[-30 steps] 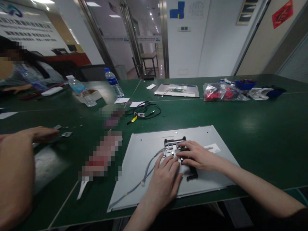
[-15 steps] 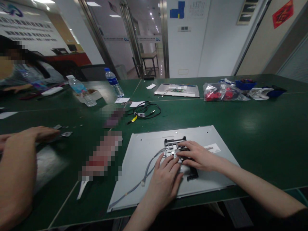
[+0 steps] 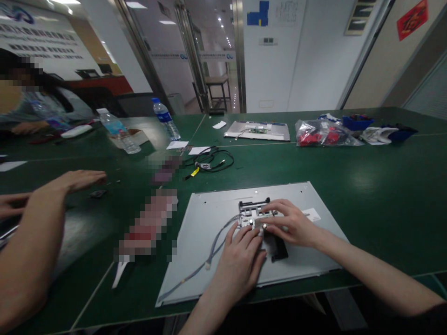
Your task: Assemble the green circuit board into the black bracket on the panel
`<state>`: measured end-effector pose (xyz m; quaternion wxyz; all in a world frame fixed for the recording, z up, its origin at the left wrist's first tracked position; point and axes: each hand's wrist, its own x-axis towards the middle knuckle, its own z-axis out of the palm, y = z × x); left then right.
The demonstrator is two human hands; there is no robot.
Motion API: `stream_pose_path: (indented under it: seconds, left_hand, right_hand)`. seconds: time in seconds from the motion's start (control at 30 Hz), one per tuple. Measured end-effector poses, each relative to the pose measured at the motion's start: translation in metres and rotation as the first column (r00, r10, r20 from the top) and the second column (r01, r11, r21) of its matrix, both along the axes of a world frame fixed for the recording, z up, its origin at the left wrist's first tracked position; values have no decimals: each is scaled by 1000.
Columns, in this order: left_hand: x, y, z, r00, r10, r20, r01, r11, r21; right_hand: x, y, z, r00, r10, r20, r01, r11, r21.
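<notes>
A large pale metal panel [image 3: 195, 218] lies on the table before me. On its middle sits a black-and-silver metal bracket [image 3: 246, 208] with black ends. My left hand [image 3: 240, 253] rests palm down at the bracket's near left side, fingers stretched and touching it. From the right, my right hand [image 3: 296, 223] reaches over the bracket, fingers bent around a small shiny part whose kind I cannot make out. My fingers hide some of the bracket's middle. A grey cable [image 3: 211, 256] runs from the bracket toward the panel's near left corner.
Beyond the panel lie a coiled black cable [image 3: 223, 167], a second panel with a circuit board [image 3: 256, 131] and a plastic bag with red items [image 3: 324, 134]. Two water bottles [image 3: 165, 120] stand back left. Another person's arm [image 3: 38, 232] extends at the left; someone sits farther back.
My right hand has lifted slightly and bent its fingers more, showing more of the bracket. My left hand stays in place. The other person's hand at the left has risen and moved right.
</notes>
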<state>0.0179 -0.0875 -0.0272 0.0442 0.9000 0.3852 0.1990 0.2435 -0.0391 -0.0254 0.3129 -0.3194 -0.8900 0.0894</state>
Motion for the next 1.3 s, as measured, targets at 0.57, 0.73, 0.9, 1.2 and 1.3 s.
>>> stream_pose_path:
  seconds: [0.57, 0.73, 0.9, 1.2, 1.3]
  left_hand:
    - [2, -1, 0, 1000, -3, 7, 3, 1000, 5]
    - [2, 0, -1, 1000, -3, 1, 3, 1000, -2]
    - [2, 0, -2, 1000, -8, 14, 8, 1000, -14]
    - [1, -1, -2, 1000, 4, 15, -3, 998, -58]
    - [1, -1, -1, 1000, 0, 18, 1, 999, -43]
  right_hand:
    - [-6, 1, 2, 979, 130, 155, -99, 976, -192]
    - [-8, 0, 1, 980, 109, 164, -74, 976, -204]
    - [-9, -1, 0, 980, 104, 170, -69, 977, -201]
    - [-8, -1, -5, 973, 84, 216, -51, 986, -156]
    - [-8, 0, -6, 970, 80, 229, -43, 985, -165]
